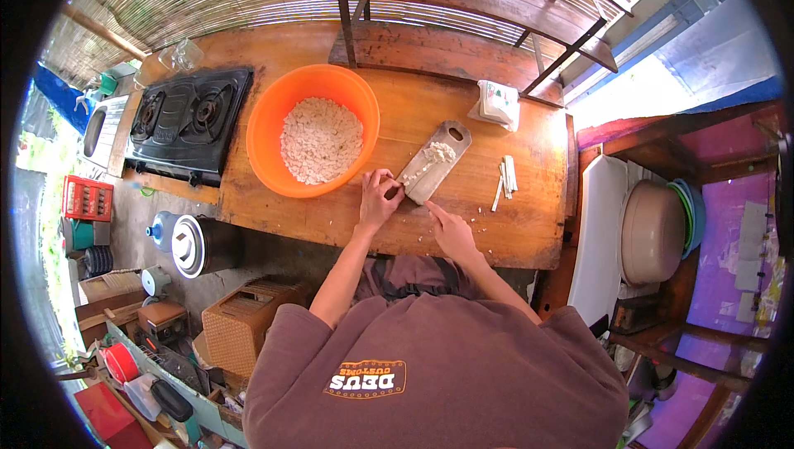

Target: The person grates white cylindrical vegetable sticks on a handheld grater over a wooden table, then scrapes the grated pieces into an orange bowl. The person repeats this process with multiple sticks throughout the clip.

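A small wooden cutting board [428,176] with a handle hole lies at a slant on the table before me. On it sit a heap of chopped pale pieces [439,152] and a scattered row of small cubes. At the board's near left corner my left hand [379,198] has its thumb and fingers curled together; whether something is pinched there is too small to see. My right hand [453,233] reaches its index finger to the board's near end, and what its palm may hold is hidden. Left of the board, an orange basin [263,167] contains many pale chopped pieces [321,141].
Several pale strips [506,177] and a white plastic packet [498,105] lie on the wooden table [409,105] at right. A black two-burner gas stove [189,120] stands left of the basin. Wooden shelves [434,46] rise behind. Crumbs dot the table near my right hand.
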{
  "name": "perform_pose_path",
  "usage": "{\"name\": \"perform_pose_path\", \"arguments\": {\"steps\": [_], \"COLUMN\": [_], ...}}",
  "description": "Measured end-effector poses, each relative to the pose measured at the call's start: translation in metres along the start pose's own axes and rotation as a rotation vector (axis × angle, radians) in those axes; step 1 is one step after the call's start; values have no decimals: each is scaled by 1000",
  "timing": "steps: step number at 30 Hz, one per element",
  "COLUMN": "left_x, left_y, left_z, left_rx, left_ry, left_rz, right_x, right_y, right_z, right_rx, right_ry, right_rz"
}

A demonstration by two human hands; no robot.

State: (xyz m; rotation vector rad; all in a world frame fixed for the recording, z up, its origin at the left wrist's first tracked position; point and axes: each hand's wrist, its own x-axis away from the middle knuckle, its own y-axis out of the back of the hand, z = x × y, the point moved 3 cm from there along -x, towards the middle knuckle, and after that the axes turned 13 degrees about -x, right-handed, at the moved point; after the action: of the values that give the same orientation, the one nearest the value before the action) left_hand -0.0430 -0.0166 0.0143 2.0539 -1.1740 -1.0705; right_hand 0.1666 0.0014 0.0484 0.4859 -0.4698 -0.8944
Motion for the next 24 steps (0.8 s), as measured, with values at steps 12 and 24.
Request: {"name": "perform_pose_path", "arguments": {"steps": [12,24], "left_x": [2,-29], "left_y": [-4,-28], "left_z": [2,-4], "left_rx": [-21,-136], "left_ry": [29,-146], "left_rz": [6,83], "right_x": [-6,11], "right_y": [-9,42], "right_z": [8,-32], "right_rx": [-6,-247], "right_ry": [-115,-98], "right_rz": [0,-343]}}
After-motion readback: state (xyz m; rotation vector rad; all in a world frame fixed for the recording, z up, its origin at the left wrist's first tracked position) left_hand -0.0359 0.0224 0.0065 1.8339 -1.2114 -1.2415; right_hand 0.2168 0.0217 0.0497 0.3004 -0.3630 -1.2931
